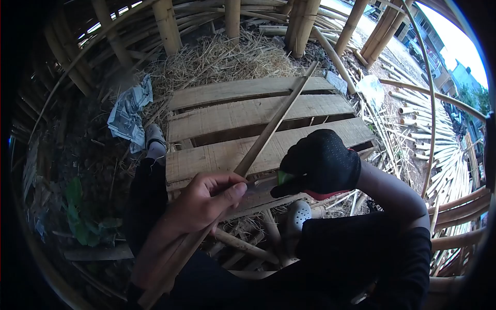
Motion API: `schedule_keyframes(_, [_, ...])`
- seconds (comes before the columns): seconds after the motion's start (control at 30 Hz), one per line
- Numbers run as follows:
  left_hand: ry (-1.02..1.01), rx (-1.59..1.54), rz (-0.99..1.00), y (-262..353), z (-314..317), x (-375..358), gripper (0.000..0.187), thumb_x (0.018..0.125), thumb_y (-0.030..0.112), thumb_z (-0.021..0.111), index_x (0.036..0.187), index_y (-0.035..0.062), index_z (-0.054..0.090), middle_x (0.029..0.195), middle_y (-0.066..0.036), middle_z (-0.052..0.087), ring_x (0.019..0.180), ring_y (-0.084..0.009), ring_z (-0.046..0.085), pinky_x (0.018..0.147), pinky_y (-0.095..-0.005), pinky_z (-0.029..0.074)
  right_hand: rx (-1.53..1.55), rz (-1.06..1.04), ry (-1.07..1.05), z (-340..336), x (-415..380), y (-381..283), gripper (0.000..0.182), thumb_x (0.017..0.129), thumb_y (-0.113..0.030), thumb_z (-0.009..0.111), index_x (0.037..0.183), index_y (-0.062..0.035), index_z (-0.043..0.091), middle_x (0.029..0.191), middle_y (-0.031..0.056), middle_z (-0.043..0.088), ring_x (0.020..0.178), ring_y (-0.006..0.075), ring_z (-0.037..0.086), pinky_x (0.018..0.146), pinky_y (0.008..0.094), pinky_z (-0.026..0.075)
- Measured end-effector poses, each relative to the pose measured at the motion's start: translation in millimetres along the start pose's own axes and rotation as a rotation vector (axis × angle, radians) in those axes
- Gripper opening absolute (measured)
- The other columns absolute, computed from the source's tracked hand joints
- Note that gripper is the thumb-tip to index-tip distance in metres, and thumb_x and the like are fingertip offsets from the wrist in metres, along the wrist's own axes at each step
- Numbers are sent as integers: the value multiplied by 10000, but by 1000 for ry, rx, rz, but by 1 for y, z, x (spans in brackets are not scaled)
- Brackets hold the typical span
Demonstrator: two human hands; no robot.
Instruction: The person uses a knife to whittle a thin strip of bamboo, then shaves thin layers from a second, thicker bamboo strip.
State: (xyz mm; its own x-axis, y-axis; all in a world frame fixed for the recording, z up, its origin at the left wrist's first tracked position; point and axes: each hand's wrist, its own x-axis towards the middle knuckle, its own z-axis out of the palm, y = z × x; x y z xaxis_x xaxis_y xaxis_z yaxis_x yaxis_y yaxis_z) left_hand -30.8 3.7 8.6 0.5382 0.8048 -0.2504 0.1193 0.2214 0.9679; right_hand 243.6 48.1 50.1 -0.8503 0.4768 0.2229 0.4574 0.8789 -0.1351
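Note:
A long bamboo strip (274, 121) runs diagonally from the far side of a slatted wooden pallet (206, 157) down past my lap. My bare left hand (201, 201) is closed around it near the pallet's front edge, thumb and forefinger pinching. My right hand (323, 163), in a black dotted glove, grips a knife with a green part (283, 177) showing at the fingers. The knife's blade (262, 185) points left, its tip right at the strip beside my left fingertips. Most of the knife's handle is hidden in the glove.
Crumpled newspaper (129, 116) lies left of the pallet, near my shoe (154, 135). Straw (227, 62) is heaped behind it, among upright bamboo posts (302, 26). Cut bamboo poles (429, 129) are stacked at right, near a clear plastic bag (371, 90).

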Motion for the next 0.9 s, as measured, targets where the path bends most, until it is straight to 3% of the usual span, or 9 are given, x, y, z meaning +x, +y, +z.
schedule_keyframes(0.23, [-86, -71, 10, 16, -4, -1, 488, 1034, 381, 489, 1383, 39, 481, 757, -26, 595, 456, -26, 486, 401, -172, 385, -94, 104, 90, 21, -19, 35, 219, 808, -317, 762, 983, -185, 753, 870, 65, 673, 721, 255, 658, 603, 358, 522])
schedule_keyframes(0.37, [230, 135, -49, 7, -1, 12, 527, 994, 384, 570, 1386, 42, 491, 769, -67, 640, 504, -76, 526, 441, -228, 412, -171, 114, 294, 38, -19, 36, 295, 837, -225, 733, 1131, -212, 723, 931, 91, 658, 767, 263, 661, 625, 356, 544])
schedule_keyframes(0.43, [353, 584, 213, 5, 5, 21, 519, 945, 359, 659, 1334, 30, 557, 760, -72, 631, 513, -88, 512, 511, -253, 435, -79, 127, 303, 30, -11, 21, 324, 859, -195, 716, 1183, -195, 698, 927, 121, 644, 780, 275, 662, 652, 352, 560])
schedule_keyframes(0.47, [447, 837, 104, 16, 11, 18, 517, 900, 340, 722, 1288, 18, 604, 792, -95, 638, 565, -90, 524, 577, -268, 447, -85, 99, 325, 32, -8, 17, 340, 885, -177, 691, 1225, -194, 677, 932, 142, 639, 789, 283, 664, 673, 353, 565])
schedule_keyframes(0.6, [448, 865, 551, 6, 15, 29, 432, 951, 341, 666, 1209, -3, 636, 849, -91, 667, 665, -81, 559, 633, -270, 456, 73, 121, 478, 45, 7, -7, 292, 934, -175, 642, 1224, -196, 672, 950, 153, 636, 818, 299, 667, 696, 351, 569])
schedule_keyframes(0.63, [339, 512, 400, 4, 21, 28, 392, 976, 334, 632, 1158, -12, 643, 882, -83, 675, 741, -80, 583, 673, -271, 472, 427, 466, 267, 42, 6, -19, 309, 938, -255, 657, 1223, -135, 662, 971, 168, 660, 838, 312, 686, 712, 364, 572])
schedule_keyframes(0.67, [228, 160, 244, 2, 26, 27, 368, 1000, 327, 598, 1107, -21, 650, 915, -74, 684, 818, -80, 608, 712, -271, 488, 390, 471, 274, 45, 5, -22, 350, 929, -293, 666, 1217, -95, 654, 963, 176, 674, 840, 314, 698, 715, 370, 574])
schedule_keyframes(0.8, [282, 117, 283, 2, 46, 31, 344, 1032, 313, 537, 1044, -16, 637, 943, -50, 681, 910, -96, 632, 777, -269, 521, 328, 510, 252, 44, 4, -23, 462, 909, -363, 679, 1187, 4, 633, 926, 194, 705, 830, 312, 722, 714, 382, 577])
schedule_keyframes(0.9, [287, -162, 288, 5, 53, 35, 366, 1011, 270, 579, 1250, -5, 614, 1008, -57, 690, 966, -127, 651, 835, -292, 560, 378, 452, 266, 42, 0, -22, 466, 949, -462, 574, 1035, -11, 650, 839, 165, 697, 806, 352, 699, 702, 405, 563])
